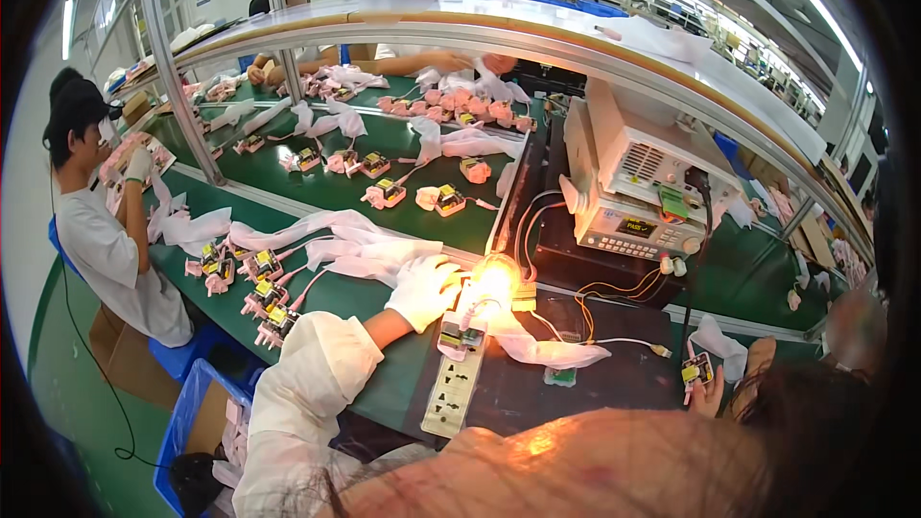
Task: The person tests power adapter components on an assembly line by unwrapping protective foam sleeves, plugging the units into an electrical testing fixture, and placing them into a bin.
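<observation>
My left hand (425, 294), in a white glove, reaches in from the lower left. Its fingers curl closed beside a glaring lamp (495, 278); what they grip is lost in the light. Just below the fingertips, a black-and-yellow adapter (460, 337) sits at the top of a pale power strip (449, 401). A white wrap (547, 353) trails rightward from the lamp. Bare skin spans the lower edge; I cannot tell whose it is. My right hand cannot be made out. At the right, fingers that seem a co-worker's hold another adapter (696, 371).
Several adapters (273, 315) with wrapped cords lie left of my arm. More adapters (386, 194) rest on the green belt (331, 177) beyond. Stacked test instruments (633, 197) stand at the back right. A blue bin (168, 480) is lower left. Co-workers sit left and across.
</observation>
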Available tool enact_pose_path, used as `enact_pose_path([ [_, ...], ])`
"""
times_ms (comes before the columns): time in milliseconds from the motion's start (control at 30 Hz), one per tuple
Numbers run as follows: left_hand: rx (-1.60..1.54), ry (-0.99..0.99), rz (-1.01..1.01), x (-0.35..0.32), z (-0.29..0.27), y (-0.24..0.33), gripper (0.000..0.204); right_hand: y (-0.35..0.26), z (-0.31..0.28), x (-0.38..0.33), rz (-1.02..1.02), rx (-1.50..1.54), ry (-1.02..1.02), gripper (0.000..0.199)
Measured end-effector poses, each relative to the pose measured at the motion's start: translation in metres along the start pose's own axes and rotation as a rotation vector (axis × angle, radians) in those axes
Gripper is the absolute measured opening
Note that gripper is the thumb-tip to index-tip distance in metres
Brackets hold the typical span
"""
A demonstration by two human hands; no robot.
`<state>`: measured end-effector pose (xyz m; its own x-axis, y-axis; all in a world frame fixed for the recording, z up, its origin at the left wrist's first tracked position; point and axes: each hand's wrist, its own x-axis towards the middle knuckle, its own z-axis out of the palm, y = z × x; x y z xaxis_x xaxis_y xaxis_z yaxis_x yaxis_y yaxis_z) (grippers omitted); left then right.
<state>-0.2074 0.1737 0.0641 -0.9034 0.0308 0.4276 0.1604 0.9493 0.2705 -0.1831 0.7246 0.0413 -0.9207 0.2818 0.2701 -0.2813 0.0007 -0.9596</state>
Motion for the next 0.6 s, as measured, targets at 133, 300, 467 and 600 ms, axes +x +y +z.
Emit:
enact_pose_path([
  [133,-0.041,0.039,0.038,-0.001,0.008,-0.011,0.033,0.027,-0.016,0.011,0.006,-0.164,0.002,0.062],
  [300,-0.064,0.091,0.038,0.006,-0.005,0.002,0.036,0.037,-0.013,0.005,-0.285,-0.532,0.157,0.053],
  [467,-0.559,0.119,-0.156,0.031,-0.005,-0.020,0.036,-0.029,0.038,-0.031,-0.497,-0.927,0.175,0.047],
  [600,-0.060,0.006,-0.040,0.092,-0.033,-0.026,0.043,-0.067,0.071,-0.080,-0.648,-1.118,0.000,0.041],
])
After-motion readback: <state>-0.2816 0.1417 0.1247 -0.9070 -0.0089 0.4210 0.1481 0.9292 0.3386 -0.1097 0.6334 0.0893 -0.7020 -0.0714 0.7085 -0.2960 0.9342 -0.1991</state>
